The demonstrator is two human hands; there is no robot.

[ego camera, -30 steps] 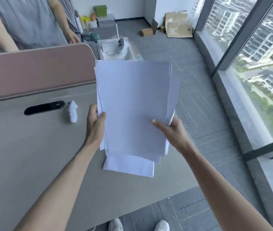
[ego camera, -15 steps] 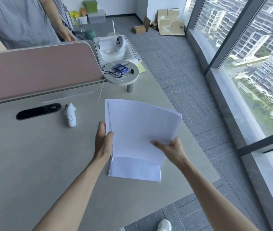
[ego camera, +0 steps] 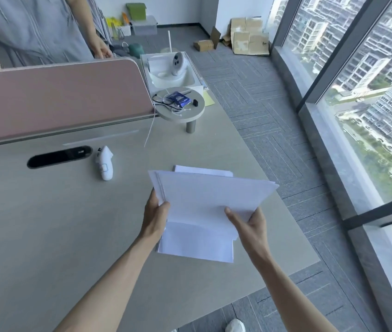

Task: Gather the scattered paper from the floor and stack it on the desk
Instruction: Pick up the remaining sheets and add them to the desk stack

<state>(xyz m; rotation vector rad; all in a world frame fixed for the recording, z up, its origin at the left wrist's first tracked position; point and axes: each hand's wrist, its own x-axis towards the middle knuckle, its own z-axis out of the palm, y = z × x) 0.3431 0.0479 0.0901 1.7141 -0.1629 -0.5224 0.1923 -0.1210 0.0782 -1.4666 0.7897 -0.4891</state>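
Left hand [ego camera: 154, 220] and right hand [ego camera: 250, 224] grip paper bundle [ego camera: 210, 200] low over sheets [ego camera: 197, 243] on table [ego camera: 46, 224]. Gathering looks done; setting down, squaring remain.

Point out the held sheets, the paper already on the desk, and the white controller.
Held sheets [ego camera: 210, 200], head view, middle of the top sheet.
Paper on desk [ego camera: 195, 243], head view, bare near part below the held sheets.
Controller [ego camera: 105, 165], head view, middle of its body.

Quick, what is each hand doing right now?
Left hand: closed on the left edge of the paper bundle.
Right hand: closed on the bundle's right edge.
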